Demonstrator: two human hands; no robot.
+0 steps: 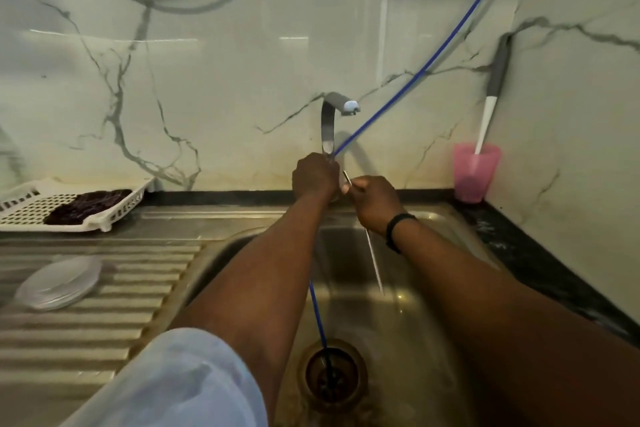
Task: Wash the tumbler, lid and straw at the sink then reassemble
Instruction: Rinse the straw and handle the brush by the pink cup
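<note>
A: Hands?
B: Left hand [314, 176] grips the tap [328, 128] base; right hand [373, 202] pinches the metal straw [374, 263] over the sink [446, 239].
A: Tip?
B: Probably open water gently, hold straw under spout. Lid [59, 282] sits on drainboard; tumbler unseen.

At the back left corner of the ribbed drainboard [104, 288] we see a white perforated tray [27, 210] with a dark cloth [88, 206] lying in it. At the counter's back right corner stands a pink cup [476, 173] — a white-and-grey utensil [491, 107] leans out of it against the wall. A blue hose [426, 68] runs down from the upper right into the sink's drain [332, 374].
</note>
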